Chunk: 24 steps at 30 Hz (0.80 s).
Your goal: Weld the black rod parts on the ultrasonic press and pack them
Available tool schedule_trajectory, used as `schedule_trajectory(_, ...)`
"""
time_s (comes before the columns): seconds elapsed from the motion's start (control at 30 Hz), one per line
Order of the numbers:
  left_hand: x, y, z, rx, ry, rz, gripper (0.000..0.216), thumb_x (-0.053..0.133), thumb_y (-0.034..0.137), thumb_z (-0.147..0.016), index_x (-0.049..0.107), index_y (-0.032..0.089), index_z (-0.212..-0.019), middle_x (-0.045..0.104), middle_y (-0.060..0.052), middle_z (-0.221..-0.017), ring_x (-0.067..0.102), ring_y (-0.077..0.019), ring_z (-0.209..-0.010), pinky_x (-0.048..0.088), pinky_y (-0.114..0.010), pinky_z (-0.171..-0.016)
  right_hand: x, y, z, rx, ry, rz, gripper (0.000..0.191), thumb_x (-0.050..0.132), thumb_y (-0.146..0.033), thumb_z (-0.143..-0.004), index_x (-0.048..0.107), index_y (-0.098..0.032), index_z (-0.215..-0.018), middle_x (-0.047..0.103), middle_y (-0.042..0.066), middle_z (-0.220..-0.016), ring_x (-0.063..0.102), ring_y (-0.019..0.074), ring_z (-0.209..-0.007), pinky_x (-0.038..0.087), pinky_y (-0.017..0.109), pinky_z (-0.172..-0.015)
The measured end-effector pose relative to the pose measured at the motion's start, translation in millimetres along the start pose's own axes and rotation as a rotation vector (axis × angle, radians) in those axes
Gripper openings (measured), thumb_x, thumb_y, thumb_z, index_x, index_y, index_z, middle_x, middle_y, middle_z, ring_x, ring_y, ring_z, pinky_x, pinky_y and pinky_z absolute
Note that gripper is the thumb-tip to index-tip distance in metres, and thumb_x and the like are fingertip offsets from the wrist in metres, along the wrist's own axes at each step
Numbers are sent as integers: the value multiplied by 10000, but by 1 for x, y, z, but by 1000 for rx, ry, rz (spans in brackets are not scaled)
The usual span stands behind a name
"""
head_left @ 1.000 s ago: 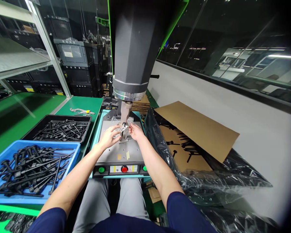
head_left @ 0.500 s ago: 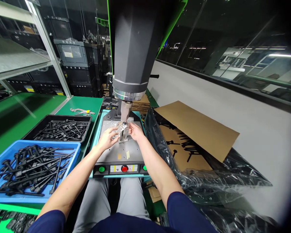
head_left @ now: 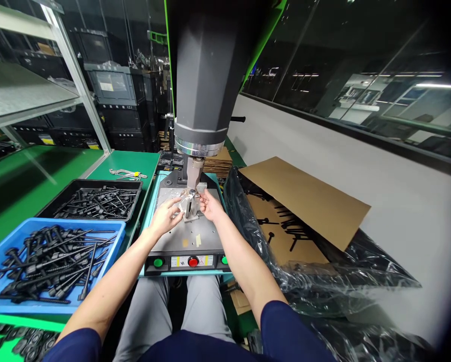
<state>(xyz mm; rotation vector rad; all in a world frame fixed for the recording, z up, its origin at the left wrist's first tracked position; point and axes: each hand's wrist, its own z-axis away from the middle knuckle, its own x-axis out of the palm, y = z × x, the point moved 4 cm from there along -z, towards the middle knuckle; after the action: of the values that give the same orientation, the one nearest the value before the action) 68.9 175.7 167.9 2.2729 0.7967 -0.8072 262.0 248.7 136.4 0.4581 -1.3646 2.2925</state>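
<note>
My left hand (head_left: 164, 217) and my right hand (head_left: 210, 205) meet on the grey base plate (head_left: 190, 239) of a press machine, just under its horn (head_left: 194, 171). Both pinch a small piece of clear film (head_left: 188, 199) that wraps a thin dark part standing on the fixture. The left fingers hold the film's left edge. The right fingers hold its right side, close to the fixture block. The big grey machine head (head_left: 206, 75) hangs above them.
A blue tray (head_left: 7, 234) and a black tray (head_left: 78, 183) of long black parts sit at left on the green bench. Green and red buttons (head_left: 193, 262) line the machine's front. A plastic-lined cardboard box (head_left: 304, 201) with several black parts stands at right.
Both hands stayed at the fixture. The left hand has drawn slightly back and down, and the film looks pulled tighter around the part.
</note>
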Motion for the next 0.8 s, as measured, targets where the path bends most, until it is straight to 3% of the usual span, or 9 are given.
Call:
schedule_trajectory(0.17, 0, 2, 0, -8, 11, 14, 229, 587, 329, -889, 671, 184, -734, 669, -139, -1247, 667, -247, -1102, 556, -398, -938, -13, 5, 6, 3, 40, 18, 379, 579, -497, -955, 591, -149, -804, 510, -44, -558, 374, 39, -367, 280, 134, -318)
schedule_trajectory(0.33, 5, 4, 0, 25, 19, 33, 224, 592, 317, -885, 660, 189, -716, 731, -105, -1078, 694, -239, -1013, 564, -401, -905, -15, 1, 10, -50, 112, 53, 336, 673, -476, -902, 570, -169, -814, 498, -68, -548, 381, 28, -374, 284, 115, -328)
schedule_trajectory(0.5, 5, 8, 1, 31, 41, 37, 235, 595, 312, -886, 652, 188, -695, 737, -95, -1055, 701, -233, -981, 570, -391, -876, -1, -3, -5, 91, 102, 80, 418, 612, -548, -919, 556, -159, -778, 429, -76, -482, 337, 38, -334, 246, 127, -286)
schedule_trajectory(0.67, 8, 10, 1, 13, 12, 29, 230, 594, 303, -882, 654, 193, -689, 741, -90, -1057, 696, -253, -1023, 571, -411, -881, 6, -5, -18, 112, 102, 0, 270, 573, -277, -985, 492, -174, -749, 373, -111, -457, 314, 18, -324, 262, 88, -310)
schedule_trajectory(0.8, 12, 11, -3, 12, -6, 20, 229, 587, 300, -881, 655, 193, -691, 737, -92, -1080, 684, -260, -1059, 565, -418, -905, 2, -6, -20, 55, 142, -49, 222, 531, -209, -998, 501, -180, -780, 392, -116, -451, 336, 21, -320, 263, 85, -305)
